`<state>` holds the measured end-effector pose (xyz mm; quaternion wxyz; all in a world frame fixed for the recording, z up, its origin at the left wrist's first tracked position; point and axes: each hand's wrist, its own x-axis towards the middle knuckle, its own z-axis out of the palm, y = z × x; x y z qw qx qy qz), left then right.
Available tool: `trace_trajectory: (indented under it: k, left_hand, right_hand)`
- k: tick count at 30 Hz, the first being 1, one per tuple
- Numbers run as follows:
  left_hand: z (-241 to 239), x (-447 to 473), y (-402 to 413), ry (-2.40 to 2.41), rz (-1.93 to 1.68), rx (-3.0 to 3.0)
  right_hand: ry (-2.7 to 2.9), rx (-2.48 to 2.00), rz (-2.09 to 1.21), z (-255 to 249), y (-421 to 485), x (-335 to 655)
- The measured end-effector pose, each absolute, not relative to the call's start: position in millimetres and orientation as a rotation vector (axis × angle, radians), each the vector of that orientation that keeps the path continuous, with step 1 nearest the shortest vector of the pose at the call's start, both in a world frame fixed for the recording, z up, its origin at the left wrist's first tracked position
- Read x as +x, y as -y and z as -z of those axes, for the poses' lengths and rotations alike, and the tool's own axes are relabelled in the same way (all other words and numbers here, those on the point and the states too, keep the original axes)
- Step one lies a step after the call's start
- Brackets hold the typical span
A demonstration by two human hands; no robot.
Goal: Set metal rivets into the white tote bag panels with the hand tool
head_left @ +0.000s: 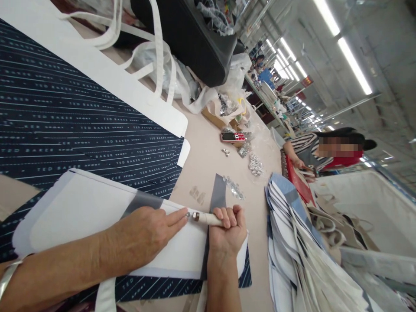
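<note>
Our left hand lies flat, fingers spread, pinning the white bag panel. Right hand fists the punch tool. We'd keep it steady near the table's front edge.

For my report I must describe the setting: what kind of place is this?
Most likely a bag-making factory floor. A stack of cut bag panels lies on the long worktable, another worker sits further along, and ceiling strip lights run overhead.

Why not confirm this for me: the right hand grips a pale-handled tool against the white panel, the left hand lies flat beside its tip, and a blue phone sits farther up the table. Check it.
Not quite. In the head view the phone is red, not blue. The rest stands: the right hand grips the pale-handled tool against the white panel, the left hand lies flat beside its tip, and the phone sits farther up the table.
</note>
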<state>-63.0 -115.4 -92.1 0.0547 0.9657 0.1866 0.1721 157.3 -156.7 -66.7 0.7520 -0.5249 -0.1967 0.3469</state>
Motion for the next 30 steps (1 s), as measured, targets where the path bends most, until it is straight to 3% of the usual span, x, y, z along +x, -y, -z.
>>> trace_trajectory:
  k: [11,23,30]
  left_hand:
    - [87,-62,116,-0.517,-0.532,2.864]
    - [97,-64,114,-0.565,-0.553,2.78]
    - [92,-65,113,-0.559,-0.539,2.8]
  right_hand:
    - [0.337,-1.123,-0.698,68,151,143]
    - [0.785,-0.942,-0.745,39,136,104]
    - [0.597,-0.947,-0.674,44,142,125]
